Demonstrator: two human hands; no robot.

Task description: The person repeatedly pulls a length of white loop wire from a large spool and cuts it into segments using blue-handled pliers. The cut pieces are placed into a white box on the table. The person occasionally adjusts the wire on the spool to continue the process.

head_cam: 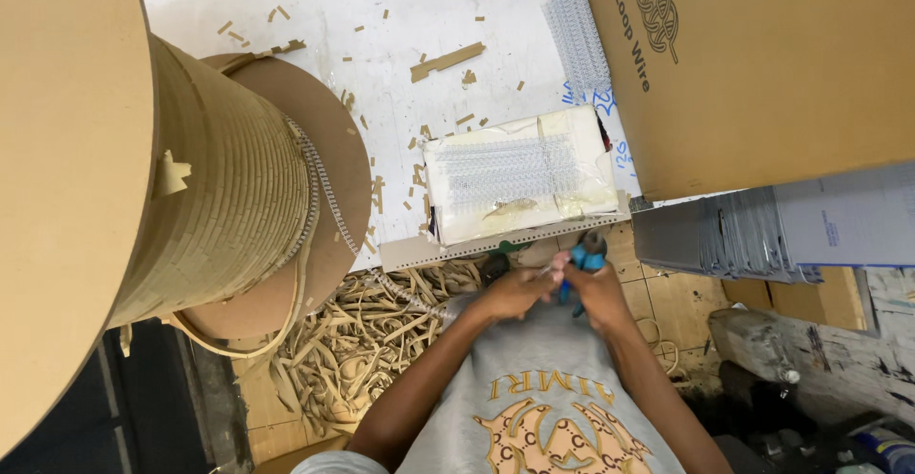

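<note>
Scraps are littering the white table (315, 7) as the right hand (599, 288), clamped on blue cutters (583, 262), and the left hand (515, 293), pinching wire binding (419, 295), are risking a nicked finger.

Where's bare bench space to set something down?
Freest: the white benchtop between spool flange and cardboard box, apart from scattered cardboard chips. The stack of cut wire combs crowds the front edge, where the right hand holds cutters. Paper strips litter the floor.

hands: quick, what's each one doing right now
Left hand: closed around the end of the wire strip coming off the big spool.
Right hand: closed on the blue-handled cutters.
</note>
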